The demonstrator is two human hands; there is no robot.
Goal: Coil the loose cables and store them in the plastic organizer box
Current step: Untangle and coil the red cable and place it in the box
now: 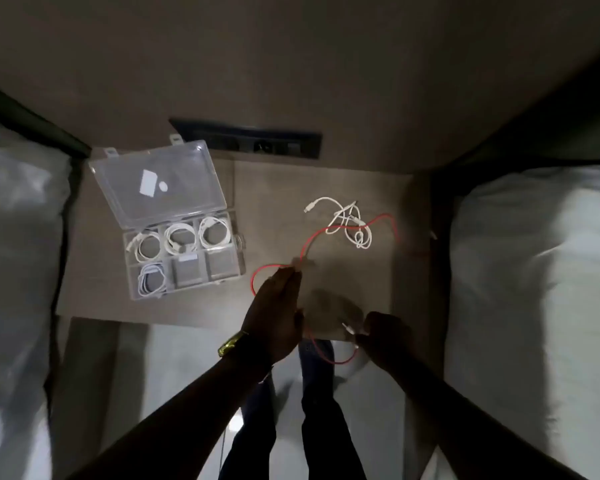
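Head view: both hands are coiling the thin red cable [326, 233] above the counter [326, 278]. Left hand [274, 317] pinches a loop; right hand [388, 337] grasps its plug end. Next, winding must finish before it goes into an empty compartment of the clear plastic organizer box [187, 258].

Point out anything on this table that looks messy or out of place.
The white cable lies in a loose tangle right of the organizer box, with the red cable crossing it. That red cable is held in both hands and not yet coiled.
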